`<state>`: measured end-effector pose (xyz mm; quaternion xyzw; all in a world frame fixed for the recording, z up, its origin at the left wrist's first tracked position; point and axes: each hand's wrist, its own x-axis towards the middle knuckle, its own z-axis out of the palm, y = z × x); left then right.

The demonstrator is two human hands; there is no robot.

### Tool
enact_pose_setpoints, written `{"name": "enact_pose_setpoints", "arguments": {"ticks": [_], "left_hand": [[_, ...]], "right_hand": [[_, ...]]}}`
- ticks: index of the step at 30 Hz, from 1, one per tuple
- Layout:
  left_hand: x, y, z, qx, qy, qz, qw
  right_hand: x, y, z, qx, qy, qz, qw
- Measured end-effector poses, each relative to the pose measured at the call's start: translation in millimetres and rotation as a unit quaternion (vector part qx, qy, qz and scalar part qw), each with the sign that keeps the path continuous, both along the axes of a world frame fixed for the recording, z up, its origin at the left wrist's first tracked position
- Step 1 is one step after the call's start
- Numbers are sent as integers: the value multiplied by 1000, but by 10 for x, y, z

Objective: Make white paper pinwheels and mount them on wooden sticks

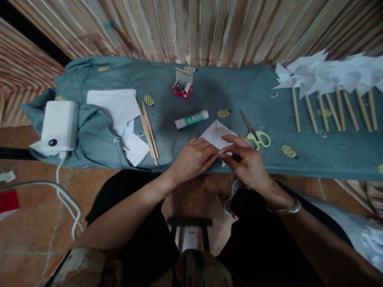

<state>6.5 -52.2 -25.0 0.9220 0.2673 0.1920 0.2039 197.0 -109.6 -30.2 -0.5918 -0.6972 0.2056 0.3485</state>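
A white square of paper [216,130] with a slit running in from its far corner lies at the table's near edge. My left hand [194,157] is closed, its fingertips pinching the paper's near part. My right hand [245,158] pinches the same spot from the other side with thumb and forefinger, its other fingers bent above the sheet. The fingertips of both hands meet there and partly hide the paper. Scissors with light green handles [259,139] lie just beyond my right hand. A glue stick [191,119] rests beyond my left hand.
A small red box of metal pins [181,88] stands open at the back. Left are wooden sticks [149,131], paper sheets [115,104] and a white power bank [60,123] with a cable. Several paper pinwheels [317,77] on sticks lie right on the teal cloth [329,159].
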Motion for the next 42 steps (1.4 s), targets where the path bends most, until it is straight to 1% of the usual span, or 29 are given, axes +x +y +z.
{"name": "enact_pose_setpoints", "arguments": {"ticks": [4,10,15,19,32,42], "left_hand": [[-23,-39,-68,-34,-27,31,999],[-37,-46,-118,-35,-59,17,998],[-19,-18,-140,-38,-88,22,995],[-11,-1,-131,-44,-102,24,994],[1,42,-53,-94,-85,33,991],[13,56,-57,-110,-94,36,989]], "right_hand": [[-14,16,-26,-11,16,-32,999],[-26,41,-44,-14,19,-45,999],[-44,53,-33,-15,15,-56,998],[-47,52,-19,-15,10,-62,998],[-41,53,5,-5,-5,-54,998],[-27,53,-19,13,-12,-37,999]]}}
